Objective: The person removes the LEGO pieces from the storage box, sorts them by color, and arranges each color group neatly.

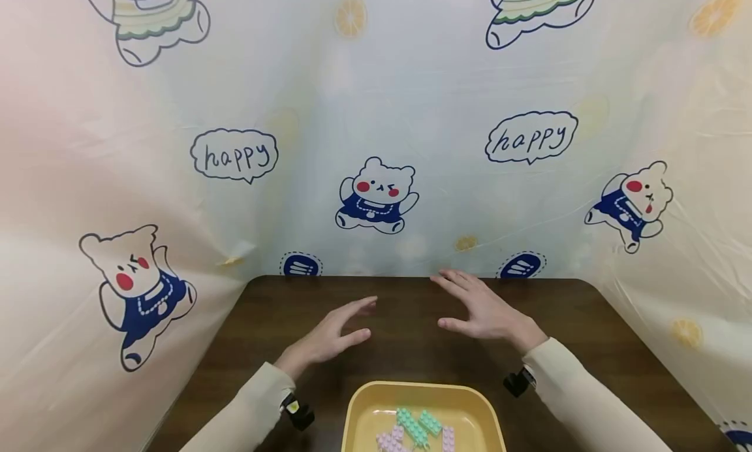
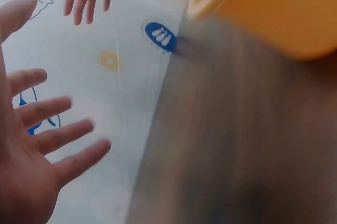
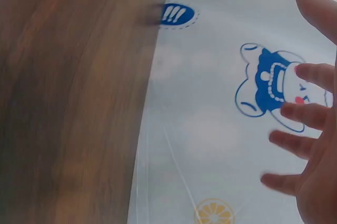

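Both hands hover over the dark wooden table, apart from each other, with nothing held. My left hand (image 1: 329, 334) has its fingers extended and thumb apart; in the left wrist view the spread fingers (image 2: 63, 134) show plainly. Farther right, my right hand (image 1: 484, 308) is likewise spread, and its bare fingers (image 3: 300, 113) appear in the right wrist view. Nearer to me than the hands stands a yellow tray (image 1: 423, 385), cut off by the bottom of the head view. Inside it lie mint green toy bricks (image 1: 413, 428) and pale purple toy bricks (image 1: 448, 439).
A brown table (image 1: 405, 347) reaches back to a pale curtain (image 1: 376, 93) printed with bears, oranges and the word "happy". The curtain also closes in both sides. Each wrist wears a small black camera, one on the left (image 1: 301, 416) and one on the right (image 1: 517, 383).
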A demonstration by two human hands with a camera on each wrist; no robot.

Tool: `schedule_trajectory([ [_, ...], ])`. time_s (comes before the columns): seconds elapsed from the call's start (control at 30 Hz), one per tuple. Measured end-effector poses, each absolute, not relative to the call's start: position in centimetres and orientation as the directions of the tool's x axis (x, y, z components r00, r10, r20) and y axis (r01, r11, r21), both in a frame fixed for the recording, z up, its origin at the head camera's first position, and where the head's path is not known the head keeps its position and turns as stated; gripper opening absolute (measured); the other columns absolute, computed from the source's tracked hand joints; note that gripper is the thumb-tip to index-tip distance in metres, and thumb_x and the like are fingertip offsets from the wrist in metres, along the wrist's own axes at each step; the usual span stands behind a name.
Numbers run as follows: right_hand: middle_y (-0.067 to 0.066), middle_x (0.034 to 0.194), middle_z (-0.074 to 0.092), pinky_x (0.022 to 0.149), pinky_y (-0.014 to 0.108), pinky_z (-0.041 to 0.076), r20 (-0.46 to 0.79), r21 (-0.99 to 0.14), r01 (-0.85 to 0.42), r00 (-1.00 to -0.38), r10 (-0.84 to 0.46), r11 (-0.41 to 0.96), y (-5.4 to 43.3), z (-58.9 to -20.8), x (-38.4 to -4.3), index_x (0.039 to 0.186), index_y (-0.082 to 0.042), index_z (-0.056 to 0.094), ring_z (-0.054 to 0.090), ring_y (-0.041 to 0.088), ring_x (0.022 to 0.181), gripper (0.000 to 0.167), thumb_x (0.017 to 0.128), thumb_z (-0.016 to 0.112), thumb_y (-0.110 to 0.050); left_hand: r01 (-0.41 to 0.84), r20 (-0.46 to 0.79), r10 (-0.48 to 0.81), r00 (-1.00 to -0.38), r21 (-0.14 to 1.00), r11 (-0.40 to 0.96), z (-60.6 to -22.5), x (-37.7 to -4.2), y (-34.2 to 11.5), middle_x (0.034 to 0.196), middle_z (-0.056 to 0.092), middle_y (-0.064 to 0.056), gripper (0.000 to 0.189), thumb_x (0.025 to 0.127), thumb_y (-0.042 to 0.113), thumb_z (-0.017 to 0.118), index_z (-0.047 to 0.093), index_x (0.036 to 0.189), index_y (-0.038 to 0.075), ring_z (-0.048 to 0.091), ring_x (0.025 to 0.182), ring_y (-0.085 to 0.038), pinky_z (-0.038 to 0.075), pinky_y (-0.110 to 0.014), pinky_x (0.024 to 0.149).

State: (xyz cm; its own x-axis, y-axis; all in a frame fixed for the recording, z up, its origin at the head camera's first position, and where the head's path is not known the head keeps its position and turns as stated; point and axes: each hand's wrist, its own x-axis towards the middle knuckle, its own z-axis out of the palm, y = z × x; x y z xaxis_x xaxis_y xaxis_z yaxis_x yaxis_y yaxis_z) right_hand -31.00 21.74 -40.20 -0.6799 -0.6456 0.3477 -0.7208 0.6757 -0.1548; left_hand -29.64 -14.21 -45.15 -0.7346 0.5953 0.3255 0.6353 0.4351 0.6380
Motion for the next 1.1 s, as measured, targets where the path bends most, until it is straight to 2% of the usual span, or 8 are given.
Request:
schedule_trajectory([
  [0.1,0.0,0.152,0.041,0.107,0.056,0.038,0.388,-0.235,-0.738,-0.667,-0.635,0.632,21.7,-40.0,-30.1,0.152,-0.027,0.033,0.041,0.025,0.137,0.076,0.088,0.063,-0.056,0.613,0.369,0.6,-0.71,0.743,0.268,-46.1,-28.5,-14.2,0.142,0.052,-0.009,0.053,0.099,0.018,0.054,0.037,0.149,0.016,0.052,0.126,-0.035,0.043,-0.055,0.103],
  [0.17,-0.002,0.149,0.045,0.104,0.053,0.042,0.405,-0.261,-0.749,-0.658,-0.635,0.609,21.6,-39.9,-29.4,0.15,-0.025,0.036,0.044,0.021,0.133,0.073,0.089,0.064,-0.053,0.602,0.39,0.603,-0.697,0.774,0.195,-46.6,-27.8,-14.2,0.139,0.054,-0.011,0.05,0.1,0.012,0.051,0.038,0.148,0.012,0.054,0.123,-0.038,0.045,-0.051,0.102],
  [0.27,-0.002,0.147,0.047,0.102,0.051,0.044,0.428,-0.276,-0.776,-0.628,-0.65,0.568,21.4,-39.7,-28.5,0.149,-0.02,0.039,0.046,0.019,0.131,0.071,0.089,0.066,-0.046,0.603,0.415,0.595,-0.688,0.783,0.151,-47.3,-27.0,-14.1,0.138,0.054,-0.014,0.047,0.1,0.007,0.049,0.039,0.147,0.005,0.054,0.121,-0.039,0.046,-0.048,0.102],
  [0.43,0.003,0.141,0.053,0.1,0.046,0.047,0.486,-0.294,-0.836,-0.548,-0.68,0.464,20.7,-40.0,-26.9,0.145,-0.014,0.044,0.05,0.019,0.127,0.064,0.089,0.071,-0.033,0.566,0.404,0.573,-0.713,0.814,0.13,-48.3,-25.9,-13.7,0.134,0.056,-0.017,0.044,0.1,0.006,0.05,0.042,0.143,-0.001,0.056,0.119,-0.039,0.05,-0.039,0.099],
  [0.57,0.001,0.128,0.061,0.085,0.03,0.054,0.524,-0.328,-0.873,-0.486,-0.699,0.361,19.8,-41.1,-25.8,0.138,-0.015,0.052,0.061,0.014,0.105,0.053,0.09,0.071,-0.025,0.51,0.386,0.566,-0.728,0.857,0.072,-49.3,-25.4,-13.2,0.13,0.055,-0.028,0.04,0.1,0.001,0.048,0.044,0.139,-0.005,0.056,0.115,-0.046,0.054,-0.038,0.092],
  [0.7,-0.005,0.113,0.064,0.068,0.018,0.052,0.54,-0.376,-0.887,-0.445,-0.714,0.268,18.9,-42.0,-25.1,0.127,-0.016,0.059,0.06,0.007,0.082,0.038,0.091,0.07,-0.019,0.464,0.376,0.56,-0.738,0.886,0.016,-50.4,-25.2,-12.9,0.127,0.052,-0.037,0.037,0.1,-0.001,0.046,0.045,0.136,-0.008,0.055,0.111,-0.051,0.055,-0.043,0.087],
  [0.87,-0.006,0.106,0.065,0.063,0.016,0.05,0.535,-0.392,-0.9,-0.393,-0.748,0.192,18.0,-42.6,-24.1,0.121,-0.017,0.063,0.057,0.004,0.075,0.03,0.091,0.069,-0.016,0.418,0.337,0.573,-0.747,0.908,0.012,-51.8,-24.9,-12.7,0.127,0.053,-0.037,0.037,0.102,0.004,0.044,0.044,0.136,-0.011,0.057,0.113,-0.047,0.054,-0.044,0.09],
  [1.1,-0.007,0.1,0.065,0.06,0.009,0.046,0.475,-0.392,-0.911,-0.32,-0.82,0.128,17.1,-42.7,-22.6,0.117,-0.018,0.065,0.055,0.002,0.072,0.025,0.092,0.068,-0.016,0.41,0.302,0.567,-0.766,0.909,0.07,-53.1,-24.4,-12.6,0.128,0.059,-0.025,0.036,0.104,0.011,0.042,0.048,0.136,-0.005,0.061,0.117,-0.03,0.05,-0.027,0.095],
])
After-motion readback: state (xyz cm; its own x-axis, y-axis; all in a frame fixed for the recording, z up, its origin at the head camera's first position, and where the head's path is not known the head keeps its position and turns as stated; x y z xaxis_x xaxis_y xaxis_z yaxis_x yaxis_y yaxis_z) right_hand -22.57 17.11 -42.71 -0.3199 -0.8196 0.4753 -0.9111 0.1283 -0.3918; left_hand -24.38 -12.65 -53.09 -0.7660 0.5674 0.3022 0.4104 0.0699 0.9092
